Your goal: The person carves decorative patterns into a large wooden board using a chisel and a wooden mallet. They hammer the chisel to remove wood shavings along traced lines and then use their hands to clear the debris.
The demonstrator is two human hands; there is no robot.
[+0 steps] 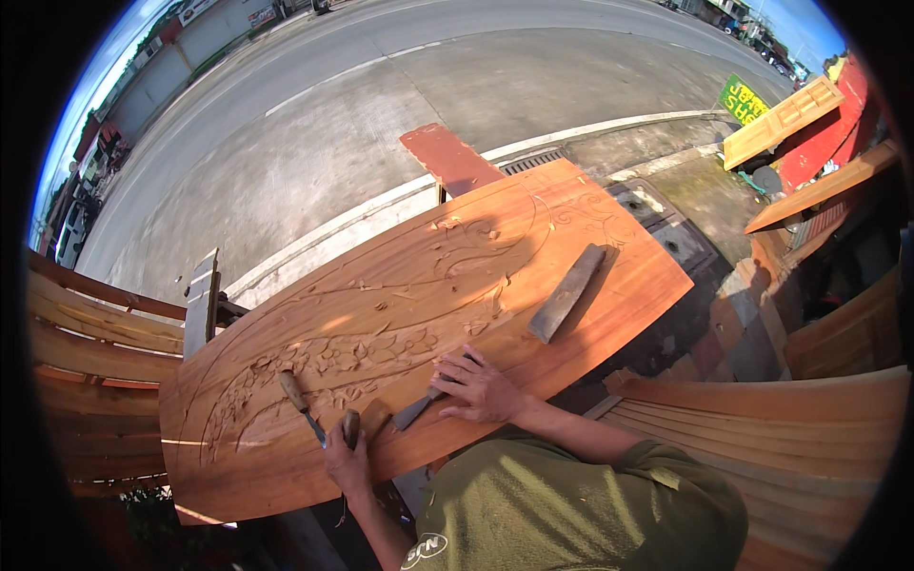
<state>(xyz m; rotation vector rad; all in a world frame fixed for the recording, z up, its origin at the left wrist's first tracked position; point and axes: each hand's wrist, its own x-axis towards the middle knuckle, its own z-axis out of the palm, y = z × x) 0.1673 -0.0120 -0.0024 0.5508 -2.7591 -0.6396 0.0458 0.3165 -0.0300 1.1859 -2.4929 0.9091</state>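
Observation:
A large wooden panel (pixel 590 276) lies before me, carved with leaves and scrolls. My left hand (pixel 349 466) is closed at its near edge around a tool with a rounded dark wooden handle (pixel 352 426); its lower part is hidden. Just beyond it, a wooden-handled chisel (pixel 291 385) points its metal end toward my left fingers. My right hand (pixel 484 390) rests over the handle of a flat-bladed chisel (pixel 411 415), fingers bent around it, blade pointing left. Farther right on the panel lies a long grey block (pixel 567 293), perhaps a sharpening stone.
Wood chips (pixel 381 306) are scattered over the carving. A reddish-brown board (pixel 449 157) juts out past the far edge. Wooden slats (pixel 105 352) stand at left, and more panels (pixel 762 419) lean at right. A paved road (pixel 381 105) runs beyond the curb.

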